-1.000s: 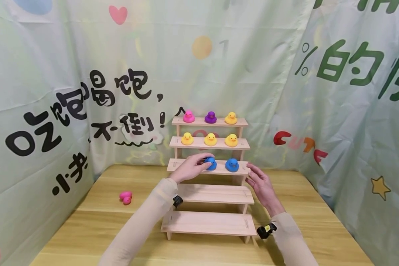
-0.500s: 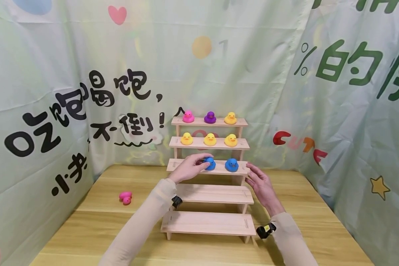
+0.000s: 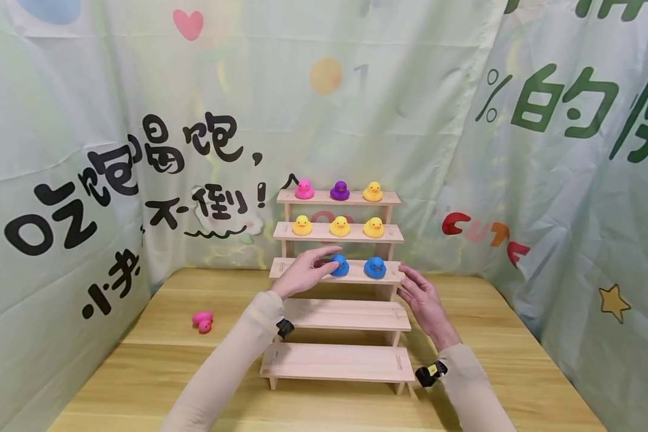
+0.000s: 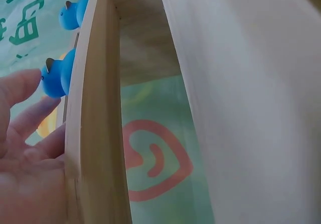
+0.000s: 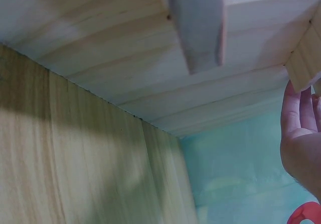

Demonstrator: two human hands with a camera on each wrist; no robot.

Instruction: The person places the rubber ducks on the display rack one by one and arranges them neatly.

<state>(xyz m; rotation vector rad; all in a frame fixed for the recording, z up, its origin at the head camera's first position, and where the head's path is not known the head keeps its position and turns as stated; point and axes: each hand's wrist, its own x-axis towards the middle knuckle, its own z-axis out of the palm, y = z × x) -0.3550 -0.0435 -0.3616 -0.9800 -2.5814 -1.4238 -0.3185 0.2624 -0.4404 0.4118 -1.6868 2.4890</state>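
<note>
On the middle step of a wooden stepped rack stand two blue rubber ducks. My left hand is around the left blue duck, its thumb in front and index finger stretched out behind. In the left wrist view the thumb tip lies close to that duck's beak, with fingers spread apart from its body; light contact cannot be ruled out. The right blue duck sits untouched. My right hand holds no object; its loosely bent fingertips touch the middle step's right end, also seen in the right wrist view.
Above, one step carries several yellow ducks; the top holds a pink duck, a purple duck and a yellow duck. Pink ducks lie on the wooden table at left. Printed cloth hangs behind.
The left hand's fingers have loosened and spread around the left blue duck, the index finger straightening. That duck has shifted very slightly left. The right hand has stayed at the rack's side.
</note>
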